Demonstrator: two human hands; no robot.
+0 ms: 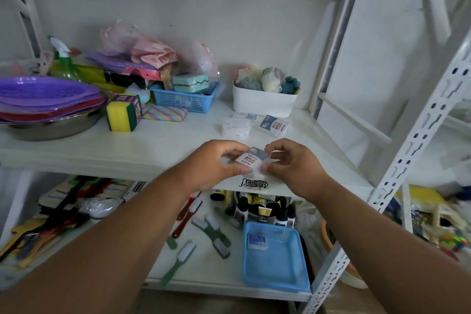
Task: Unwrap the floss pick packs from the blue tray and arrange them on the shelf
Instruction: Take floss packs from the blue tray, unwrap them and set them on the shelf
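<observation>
Head view: floss pick pack [252, 160] pinched between left hand [216, 163] and right hand [293, 163], above shelf [153, 145] front edge.

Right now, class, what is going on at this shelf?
A person holds one floss pick pack in both hands, left hand and right hand pinching its clear wrap over the upper shelf. Some packs already lie by the white bin. One more pack waits in the blue tray below.
</observation>
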